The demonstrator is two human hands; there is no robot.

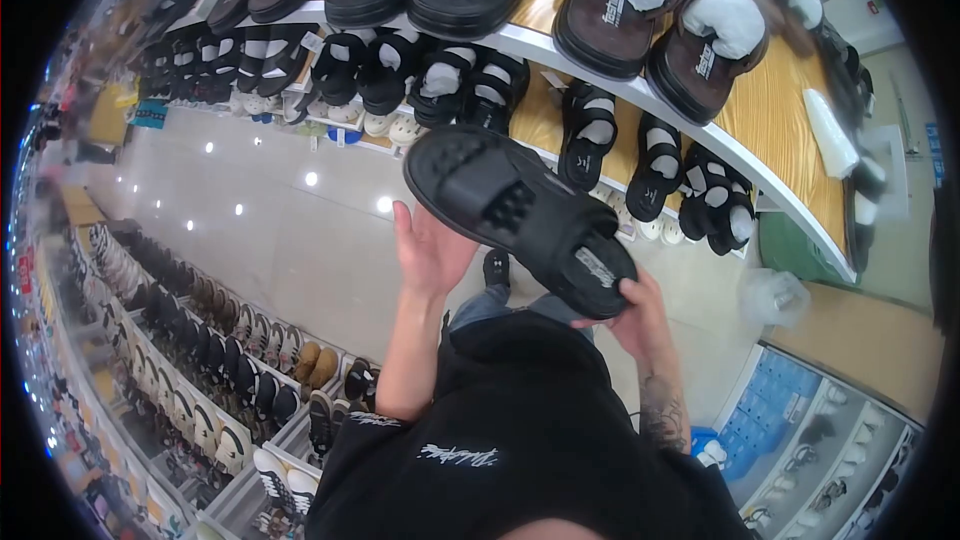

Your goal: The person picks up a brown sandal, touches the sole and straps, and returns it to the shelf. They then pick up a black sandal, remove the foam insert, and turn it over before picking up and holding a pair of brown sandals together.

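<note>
A black sandal [515, 202] with a broad front band and a heel strap is held up in front of my body. Its heel end is in my right hand [643, 308], the thumb on the footbed edge and the fingers underneath. My left hand [437, 248] is open below the toe end, palm up and thumb spread out to the left. The sandal hides part of the left fingers. Behind it, a curved shelf [755, 162] carries brown slippers [618, 15] stuffed with white paper.
More black sandals [590, 135] line a lower shelf behind the held one. Shoe racks [225, 380] with several rows of shoes run along the left. At the lower right stands a white rack [835, 460] beside blue boxes [775, 390]. Shiny floor tiles [290, 220] lie between.
</note>
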